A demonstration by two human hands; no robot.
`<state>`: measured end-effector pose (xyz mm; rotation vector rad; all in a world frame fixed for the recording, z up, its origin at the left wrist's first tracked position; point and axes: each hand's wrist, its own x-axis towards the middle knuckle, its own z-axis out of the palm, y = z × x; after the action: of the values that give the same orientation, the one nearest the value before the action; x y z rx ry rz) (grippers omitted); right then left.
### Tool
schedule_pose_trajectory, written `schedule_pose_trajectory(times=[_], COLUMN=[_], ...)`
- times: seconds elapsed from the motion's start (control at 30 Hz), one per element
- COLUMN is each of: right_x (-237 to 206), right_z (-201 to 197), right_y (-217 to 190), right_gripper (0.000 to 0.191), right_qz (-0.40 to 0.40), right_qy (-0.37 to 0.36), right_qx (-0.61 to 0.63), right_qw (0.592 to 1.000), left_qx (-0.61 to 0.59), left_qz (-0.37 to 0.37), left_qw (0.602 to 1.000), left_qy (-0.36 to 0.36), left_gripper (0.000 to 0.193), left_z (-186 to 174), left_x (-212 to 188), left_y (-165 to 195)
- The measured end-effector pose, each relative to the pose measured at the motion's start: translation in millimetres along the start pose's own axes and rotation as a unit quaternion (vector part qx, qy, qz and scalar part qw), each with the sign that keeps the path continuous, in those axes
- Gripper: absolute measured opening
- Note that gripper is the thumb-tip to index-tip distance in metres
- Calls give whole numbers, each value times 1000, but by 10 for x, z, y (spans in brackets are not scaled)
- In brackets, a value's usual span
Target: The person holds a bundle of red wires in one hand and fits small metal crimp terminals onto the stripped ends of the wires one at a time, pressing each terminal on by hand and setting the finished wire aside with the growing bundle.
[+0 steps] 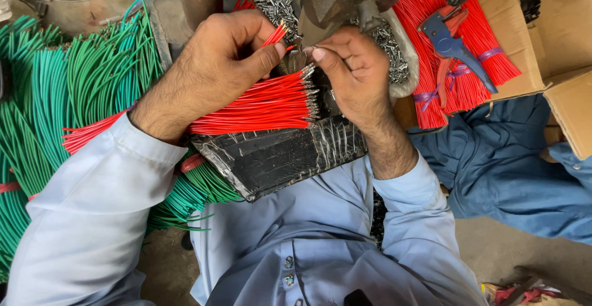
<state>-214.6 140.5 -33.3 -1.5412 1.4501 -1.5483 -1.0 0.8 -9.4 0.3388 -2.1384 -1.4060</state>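
Head view: left hand (213, 65) pinches one thin red insulated wire (275, 35), its fingers together on it, at frame centre. Right hand (348, 71) has its fingers closed on a small metal terminal (306, 51), close beside, above the fanned red wire bundle (259, 105) on the black taped tray (277, 155).

The red wires (259, 105) wear smooth, faintly glossy plastic sheathing, tipped at three o'clock with bright bare metal; the green wires (92, 78) at nine o'clock look the same plastic, slightly duller; the black tray (277, 155) beneath is wrapped in shiny, wrinkled tape; the loose terminals (388, 44) glint as raw metal; the cardboard box (555, 47) at two o'clock is matt, rough paperboard; the sleeves are soft matt cloth.
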Motion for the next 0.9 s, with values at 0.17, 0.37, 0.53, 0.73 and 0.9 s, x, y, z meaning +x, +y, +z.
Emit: schedule_pose_trajectory(times=[0.17,0.37,0.53,0.73,0.9], right_x=[48,71,80,79,81], right_z=[-23,-35,-43,-48,-21], right_y=[86,126,136,149,157], right_gripper=[8,7,7,7,7], right_qz=[-2,-9,-7,-17,7], right_qy=[-7,-14,-8,-11,3], right_qx=[-11,-48,-73,-74,-57], right_qw=[1000,999,997,997,998], left_qx=[-20,-10,20,18,25], left_qz=[-4,-18,-16,-13,-23], left_qw=[1000,1000,1000,1000,999], left_qy=[8,-3,0,1,4], left_gripper=[16,18,18,18,21], left_z=[7,6,14,9,0], left_x=[11,11,10,18,9], left_y=[5,22,26,15,12])
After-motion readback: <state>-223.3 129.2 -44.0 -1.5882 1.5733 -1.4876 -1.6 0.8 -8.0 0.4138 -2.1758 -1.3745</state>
